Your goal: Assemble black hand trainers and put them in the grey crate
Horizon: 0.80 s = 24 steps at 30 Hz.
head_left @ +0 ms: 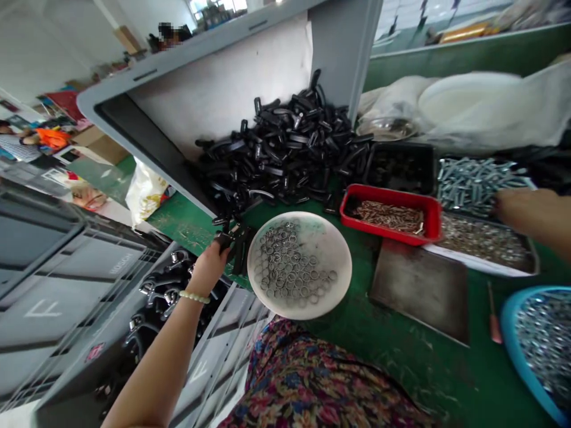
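Note:
My left hand [209, 268], with a beaded bracelet on the wrist, is closed around a black part [224, 240] left of the white plate. More black parts [239, 248] lie against that hand, beside the rim. Many thin metal rings [289, 267] are spread over the round white plate [330, 285]. Far to the right, my right hand [517, 205] reaches to the edge of a tray of silver bolts [468, 181]. Motion blurs it, and its fingers are hard to make out.
A tipped grey crate [214, 53] holds a heap of black curved parts [289, 142]. A red tray [388, 233] contains small coppery pins. Nearby are a flat metal plate [419, 291], a screwdriver [493, 321] and a blue basin [508, 321]. Grey crates [120, 261] stand left.

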Each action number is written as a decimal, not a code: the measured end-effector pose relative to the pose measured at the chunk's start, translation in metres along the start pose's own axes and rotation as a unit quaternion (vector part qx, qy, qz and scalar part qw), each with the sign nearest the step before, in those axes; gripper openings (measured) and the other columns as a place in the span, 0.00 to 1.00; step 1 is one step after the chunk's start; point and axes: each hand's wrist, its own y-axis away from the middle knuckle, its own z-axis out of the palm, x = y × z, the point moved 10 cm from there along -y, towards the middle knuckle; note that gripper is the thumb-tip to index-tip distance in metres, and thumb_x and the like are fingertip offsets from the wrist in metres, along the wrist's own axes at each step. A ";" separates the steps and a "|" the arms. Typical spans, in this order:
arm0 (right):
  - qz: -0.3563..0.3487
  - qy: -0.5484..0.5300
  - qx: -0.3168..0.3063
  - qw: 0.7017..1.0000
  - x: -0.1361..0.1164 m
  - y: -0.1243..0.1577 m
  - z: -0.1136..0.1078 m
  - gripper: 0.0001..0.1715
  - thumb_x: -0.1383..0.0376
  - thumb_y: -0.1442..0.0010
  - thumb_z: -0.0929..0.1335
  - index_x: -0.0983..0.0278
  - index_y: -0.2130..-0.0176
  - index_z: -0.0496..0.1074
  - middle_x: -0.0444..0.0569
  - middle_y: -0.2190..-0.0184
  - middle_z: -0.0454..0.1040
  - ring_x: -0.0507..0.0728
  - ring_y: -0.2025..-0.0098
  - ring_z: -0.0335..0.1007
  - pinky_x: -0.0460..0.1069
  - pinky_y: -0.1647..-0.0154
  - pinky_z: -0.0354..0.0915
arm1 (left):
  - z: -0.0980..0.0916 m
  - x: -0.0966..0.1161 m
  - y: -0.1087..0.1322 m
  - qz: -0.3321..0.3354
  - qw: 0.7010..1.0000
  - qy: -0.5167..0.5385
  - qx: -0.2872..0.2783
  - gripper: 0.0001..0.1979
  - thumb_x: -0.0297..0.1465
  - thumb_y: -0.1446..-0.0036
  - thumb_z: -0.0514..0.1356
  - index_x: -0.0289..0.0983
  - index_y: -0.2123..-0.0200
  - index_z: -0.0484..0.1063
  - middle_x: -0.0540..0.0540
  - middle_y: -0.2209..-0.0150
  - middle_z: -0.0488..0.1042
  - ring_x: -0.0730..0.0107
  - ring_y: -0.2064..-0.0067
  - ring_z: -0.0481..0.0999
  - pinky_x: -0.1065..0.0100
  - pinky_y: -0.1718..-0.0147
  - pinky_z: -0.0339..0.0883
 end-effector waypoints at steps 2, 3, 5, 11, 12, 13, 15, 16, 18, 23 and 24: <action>0.088 0.114 -0.093 0.985 0.044 -0.009 0.021 0.42 0.43 0.40 0.57 0.69 0.90 0.62 0.76 0.76 0.73 0.78 0.60 0.73 0.61 0.77 0.54 | 0.004 0.000 0.000 0.004 1.000 -0.017 -0.002 0.18 0.37 0.38 0.47 0.32 0.52 0.64 0.35 0.61 0.77 0.52 0.58 0.78 0.62 0.62 0.68; 0.102 0.142 -0.117 0.978 0.055 -0.009 0.026 0.41 0.42 0.40 0.56 0.69 0.87 0.64 0.77 0.74 0.74 0.76 0.60 0.74 0.60 0.78 0.53 | 0.006 -0.001 0.000 0.006 1.000 -0.025 -0.007 0.19 0.38 0.38 0.48 0.31 0.51 0.63 0.34 0.62 0.77 0.52 0.59 0.78 0.62 0.62 0.68; 0.066 0.136 -0.076 0.986 0.043 -0.002 0.017 0.37 0.43 0.40 0.57 0.69 0.82 0.67 0.75 0.72 0.75 0.72 0.63 0.75 0.59 0.77 0.53 | 0.010 -0.002 -0.001 0.008 0.999 -0.039 -0.019 0.21 0.39 0.40 0.50 0.31 0.50 0.61 0.34 0.62 0.77 0.50 0.58 0.78 0.61 0.63 0.68; -0.158 -0.065 -0.133 0.976 -0.145 0.120 0.008 0.20 0.58 0.35 0.58 0.69 0.56 0.69 0.61 0.66 0.77 0.57 0.67 0.75 0.51 0.69 0.63 | 0.019 -0.009 -0.010 -0.012 0.998 -0.038 -0.043 0.23 0.42 0.42 0.51 0.32 0.49 0.60 0.33 0.63 0.77 0.47 0.58 0.78 0.60 0.65 0.68; -0.248 -0.093 -0.197 0.944 -0.191 0.152 0.018 0.14 0.62 0.36 0.60 0.66 0.56 0.69 0.57 0.64 0.77 0.57 0.65 0.75 0.51 0.65 0.64 | 0.019 -0.009 -0.011 -0.012 0.998 -0.038 -0.044 0.23 0.42 0.42 0.51 0.33 0.49 0.60 0.33 0.63 0.78 0.47 0.59 0.78 0.60 0.65 0.68; -0.323 -0.104 -0.251 0.907 -0.229 0.182 0.026 0.11 0.63 0.38 0.63 0.63 0.57 0.69 0.54 0.62 0.77 0.57 0.63 0.75 0.50 0.64 0.65 | 0.018 -0.009 -0.011 -0.010 0.998 -0.039 -0.043 0.22 0.42 0.42 0.51 0.33 0.50 0.61 0.33 0.62 0.78 0.47 0.59 0.78 0.60 0.65 0.68; -0.402 -0.071 -0.306 0.860 -0.272 0.221 0.043 0.08 0.62 0.39 0.65 0.63 0.60 0.70 0.51 0.65 0.78 0.58 0.64 0.75 0.48 0.67 0.64 | 0.017 -0.007 -0.011 -0.001 0.998 -0.039 -0.043 0.21 0.42 0.42 0.52 0.34 0.51 0.62 0.34 0.62 0.78 0.48 0.58 0.78 0.61 0.65 0.68; -0.421 -0.046 -0.318 0.848 -0.281 0.230 0.050 0.08 0.61 0.38 0.65 0.63 0.62 0.71 0.51 0.67 0.78 0.58 0.65 0.75 0.48 0.69 0.64 | 0.016 -0.005 -0.009 0.003 0.998 -0.039 -0.044 0.20 0.41 0.42 0.52 0.34 0.52 0.63 0.34 0.62 0.78 0.49 0.58 0.78 0.61 0.65 0.68; -0.436 -0.003 -0.320 0.841 -0.283 0.234 0.062 0.12 0.58 0.37 0.64 0.63 0.65 0.71 0.51 0.69 0.77 0.59 0.66 0.75 0.48 0.70 0.62 | 0.015 0.000 -0.006 0.014 0.998 -0.038 -0.046 0.18 0.39 0.42 0.51 0.33 0.54 0.64 0.33 0.62 0.78 0.49 0.58 0.78 0.62 0.64 0.68; -0.421 0.019 -0.309 0.853 -0.256 0.219 0.068 0.15 0.55 0.36 0.62 0.63 0.64 0.70 0.51 0.67 0.76 0.57 0.66 0.74 0.47 0.71 0.60 | 0.009 0.016 -0.003 0.020 0.998 -0.046 -0.025 0.17 0.37 0.40 0.50 0.31 0.53 0.64 0.33 0.62 0.77 0.50 0.58 0.78 0.61 0.64 0.67; -0.409 0.020 -0.310 0.858 -0.252 0.216 0.067 0.16 0.55 0.36 0.62 0.63 0.64 0.70 0.51 0.67 0.75 0.58 0.66 0.73 0.47 0.71 0.60 | 0.010 0.020 -0.003 0.021 0.998 -0.046 -0.024 0.17 0.36 0.40 0.49 0.31 0.53 0.64 0.34 0.62 0.78 0.50 0.58 0.78 0.61 0.64 0.67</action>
